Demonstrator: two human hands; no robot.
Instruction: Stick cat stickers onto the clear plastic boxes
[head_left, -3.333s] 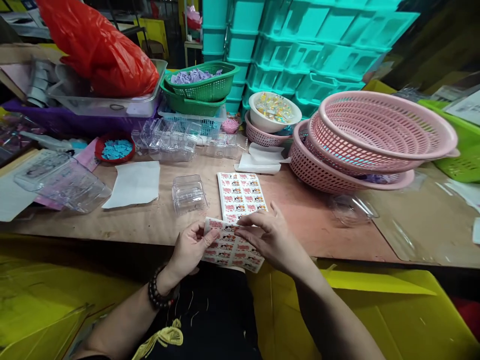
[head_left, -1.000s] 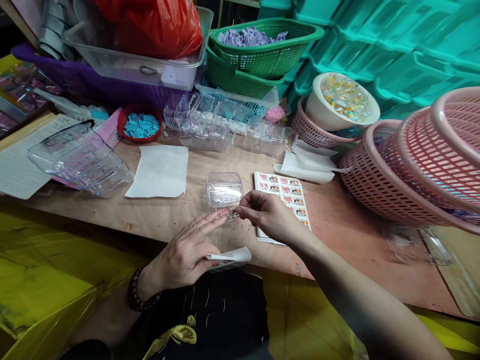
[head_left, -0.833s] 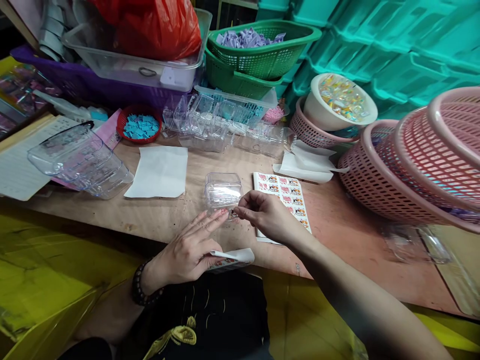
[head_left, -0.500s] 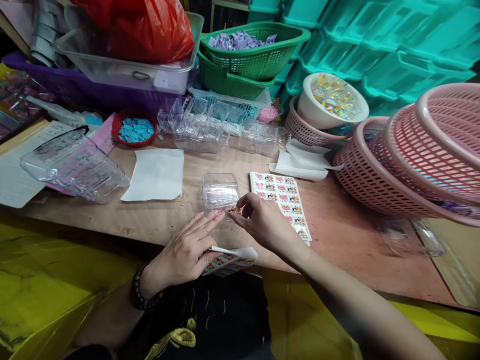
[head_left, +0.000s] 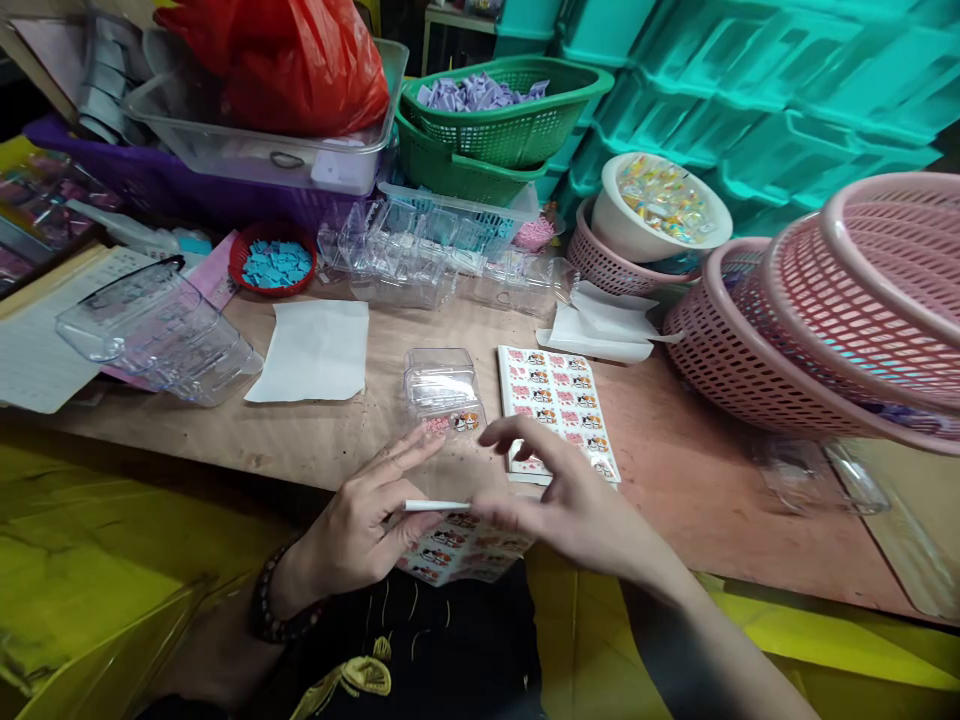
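Observation:
My left hand (head_left: pixel 375 510) grips a sticker sheet (head_left: pixel 450 550) between thumb and fingers. Its top edge is rolled over and it hangs below the table's edge, printed with cartoon cats and pink lettering. The left fingertips reach the near side of a small clear plastic box (head_left: pixel 439 380). A cat sticker (head_left: pixel 454 422) lies across the box's near part. My right hand (head_left: pixel 559 490) is open, fingers curved and apart, its thumb by the right end of the rolled edge; contact there is unclear. Behind it a stack of sticker sheets (head_left: pixel 559 395) rests on the table.
White backing paper (head_left: pixel 311 350) lies left of the box, more crumpled paper (head_left: pixel 600 325) at the right. Clear boxes (head_left: pixel 405 250) pile up behind. Pink baskets (head_left: pixel 720 330) stand right; a red dish (head_left: pixel 238 260) of blue pieces sits back left. Nested clear boxes (head_left: pixel 165 330) lie left.
My right hand has let go of the sticker at the box and moved down toward the held sheet, its fingers spreading. The sticker now shows flat on the box.

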